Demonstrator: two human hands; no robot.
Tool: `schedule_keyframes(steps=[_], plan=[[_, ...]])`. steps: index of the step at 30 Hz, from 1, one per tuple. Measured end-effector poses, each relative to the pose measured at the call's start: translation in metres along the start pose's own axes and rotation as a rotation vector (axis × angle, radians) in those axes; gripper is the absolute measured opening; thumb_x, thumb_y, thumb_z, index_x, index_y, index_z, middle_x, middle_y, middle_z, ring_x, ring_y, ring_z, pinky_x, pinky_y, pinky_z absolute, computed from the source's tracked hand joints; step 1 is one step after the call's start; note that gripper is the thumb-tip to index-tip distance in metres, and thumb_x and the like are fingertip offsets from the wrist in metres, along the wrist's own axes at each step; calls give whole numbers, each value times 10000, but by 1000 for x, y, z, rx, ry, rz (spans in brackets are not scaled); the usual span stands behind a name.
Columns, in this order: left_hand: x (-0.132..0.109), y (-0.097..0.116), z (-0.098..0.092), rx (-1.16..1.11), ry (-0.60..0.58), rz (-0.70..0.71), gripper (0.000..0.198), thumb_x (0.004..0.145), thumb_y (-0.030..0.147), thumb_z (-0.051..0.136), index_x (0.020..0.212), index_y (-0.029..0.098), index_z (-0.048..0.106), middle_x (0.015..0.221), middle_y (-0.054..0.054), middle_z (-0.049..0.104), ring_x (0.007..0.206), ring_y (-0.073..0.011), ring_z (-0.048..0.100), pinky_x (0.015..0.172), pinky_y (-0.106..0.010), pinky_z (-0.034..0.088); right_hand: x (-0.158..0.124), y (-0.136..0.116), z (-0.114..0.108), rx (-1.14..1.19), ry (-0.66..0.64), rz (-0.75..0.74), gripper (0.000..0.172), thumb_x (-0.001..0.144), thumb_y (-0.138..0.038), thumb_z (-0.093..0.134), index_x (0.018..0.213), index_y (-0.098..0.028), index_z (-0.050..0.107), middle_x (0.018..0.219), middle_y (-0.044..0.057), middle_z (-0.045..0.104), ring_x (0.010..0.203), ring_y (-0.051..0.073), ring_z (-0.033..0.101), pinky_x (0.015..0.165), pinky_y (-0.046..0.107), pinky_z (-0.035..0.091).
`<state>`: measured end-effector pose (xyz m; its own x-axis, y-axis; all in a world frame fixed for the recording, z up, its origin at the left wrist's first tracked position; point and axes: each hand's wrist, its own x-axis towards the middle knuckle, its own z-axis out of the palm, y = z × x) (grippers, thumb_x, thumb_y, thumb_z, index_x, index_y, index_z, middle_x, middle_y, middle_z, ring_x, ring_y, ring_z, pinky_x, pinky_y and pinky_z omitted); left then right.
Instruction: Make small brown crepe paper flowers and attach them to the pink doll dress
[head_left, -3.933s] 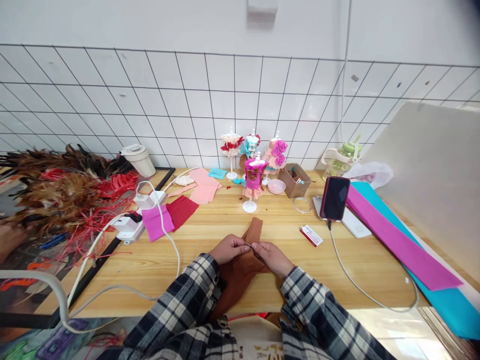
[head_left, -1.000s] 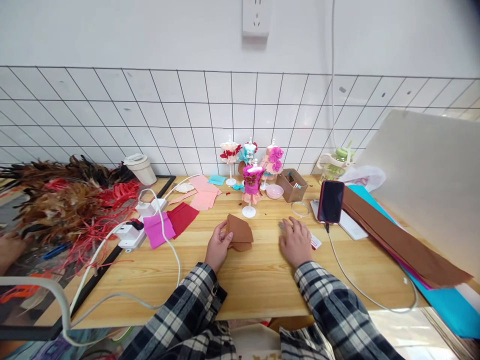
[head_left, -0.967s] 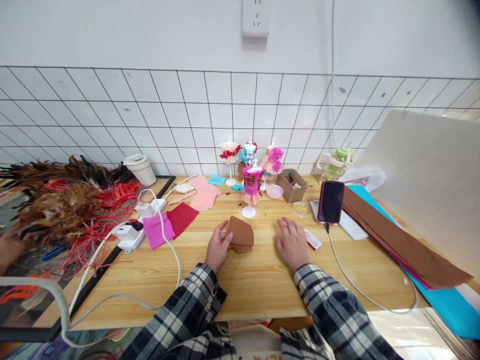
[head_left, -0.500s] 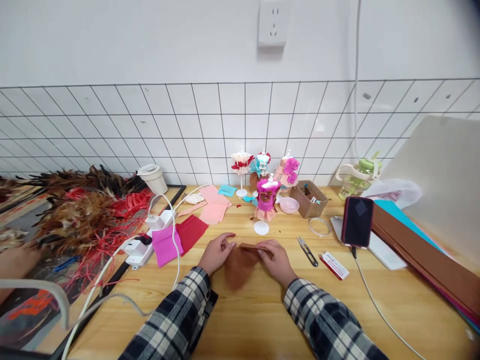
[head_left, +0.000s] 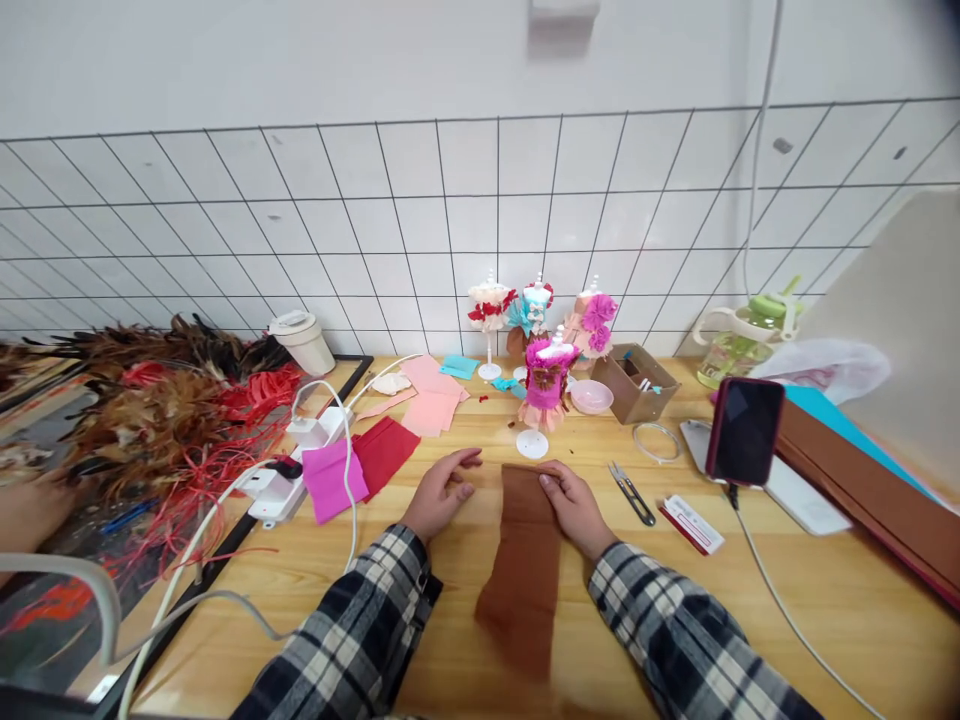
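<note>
A long strip of brown crepe paper lies unfolded on the wooden table, running from between my hands toward me. My right hand rests on the strip's far right corner, fingers curled and pressing it. My left hand hovers just left of the strip with loose, parted fingers, holding nothing. Small thread snips lie to the right of my right hand.
Small dress-form figures in paper dresses stand behind the strip. Pink and red paper pieces, a power strip with cables and a feather pile lie left. A propped phone, a brown box and rolled paper sit right.
The folded brown paper has been opened out into a long strip toward me. The snips now lie on the table. My view has shifted left and closer.
</note>
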<state>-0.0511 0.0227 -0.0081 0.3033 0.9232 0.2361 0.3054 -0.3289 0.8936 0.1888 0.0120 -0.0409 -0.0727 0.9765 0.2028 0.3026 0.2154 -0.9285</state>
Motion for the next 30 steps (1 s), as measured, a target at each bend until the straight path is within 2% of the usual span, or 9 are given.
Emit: schedule_keyframes(steps=[3,6,11,14,19,22,23,26,30], plan=[[2,9,22,-121,-51,-24,755,721,421,669,1378,210,363,1267,-123,570,1048,-233,587,836,-337,486,0,-10,1,-82,-150,-86,226,866,-350,473,966,-219,627,927,43,682,881,208,627,843,356,466],[8,12,37,-99,-51,-103,398,721,364,668,1074,185,622,1090,-90,673,1013,-228,618,935,-364,454,2,-18,1,12,-177,-12,272,840,-379,525,1046,-215,596,888,34,682,823,196,637,773,344,495],[14,2,24,-266,488,-138,464,695,398,679,1063,140,567,1048,-105,678,902,-219,655,805,-346,520,4,-19,-6,293,-418,165,470,681,-377,716,1091,-197,573,970,38,689,843,191,655,781,336,514],[8,-6,12,-93,606,-166,456,700,408,673,1064,146,588,1009,-100,687,853,-218,659,773,-342,520,3,-14,-14,340,-481,243,374,664,-386,717,959,-177,617,934,44,706,840,206,666,778,348,518],[-11,-3,2,418,522,-296,437,704,338,672,1104,173,605,1029,-111,677,1023,-302,596,910,-472,444,3,-7,-30,110,-397,204,274,714,-326,659,938,-168,649,942,50,711,850,185,654,774,314,502],[-16,17,6,720,592,-83,668,704,257,665,1327,170,440,1351,-143,487,1314,-335,334,1084,-531,241,3,-9,-36,-257,-376,35,188,782,-272,571,900,-187,690,904,43,712,810,172,637,762,300,480],[-15,24,9,731,525,52,643,758,240,606,1363,175,396,1402,-125,436,1344,-298,296,1110,-494,219,2,-11,-38,-350,-396,-13,192,795,-264,552,898,-199,700,887,38,714,791,171,634,749,297,475],[1,35,23,657,4,350,509,844,230,483,1351,238,432,1435,-55,415,1325,-228,347,1117,-409,254,2,-17,-45,-459,-429,-103,222,812,-273,535,940,-226,710,910,32,719,804,177,635,740,288,466],[23,21,36,620,-238,221,476,830,211,479,1305,213,507,1320,-71,544,1240,-236,447,1072,-393,310,5,-17,-61,-501,-345,-125,227,815,-272,540,971,-240,703,958,15,717,856,176,634,767,281,456]])
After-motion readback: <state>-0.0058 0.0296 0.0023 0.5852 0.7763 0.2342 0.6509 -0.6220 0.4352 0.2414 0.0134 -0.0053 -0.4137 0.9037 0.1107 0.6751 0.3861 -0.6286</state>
